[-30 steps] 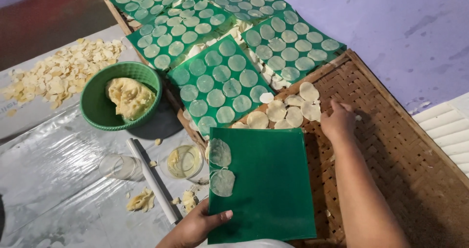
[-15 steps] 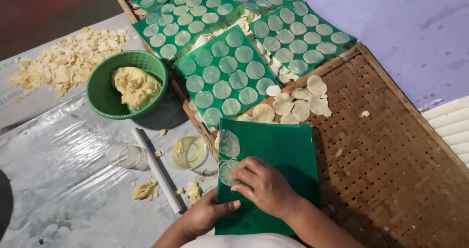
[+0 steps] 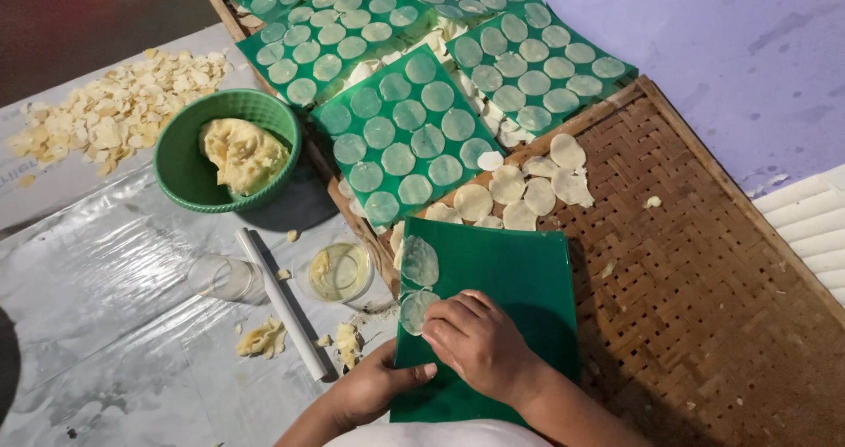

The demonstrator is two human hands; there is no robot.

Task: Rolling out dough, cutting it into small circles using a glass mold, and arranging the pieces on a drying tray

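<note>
The right hand (image 3: 480, 346) is lying palm down on the green sheet (image 3: 510, 280), its fingers (image 3: 444, 319) loosely curled and pressing the edge of a thin dough disc (image 3: 414, 311) just under the fingertips; they are grasping nothing. A second disc (image 3: 420, 260) is sitting on the sheet just beyond those fingertips, close to the first one (whether the two are touching is hard to tell). The left hand (image 3: 378, 385) is gripping the near left edge of the sheet, thumb on top and the other fingers hidden beneath it.

The sheet is resting on a woven tray (image 3: 704, 262) that is spreading out to the right of both hands. Beyond the fingers, at the far edge of the sheet, loose discs (image 3: 528, 187) are lying on the weave, and farther off several green sheets (image 3: 405, 135) are covered in rows of discs.

Left of the hands, on plastic film (image 3: 106, 324), a white rod (image 3: 280, 302) is lying with two glasses (image 3: 339, 273) near it, one on either side. Farther out, a green bowl (image 3: 189, 179) is holding a lump of dough (image 3: 242, 152), and dough scraps (image 3: 114, 108) are piled beyond it.
</note>
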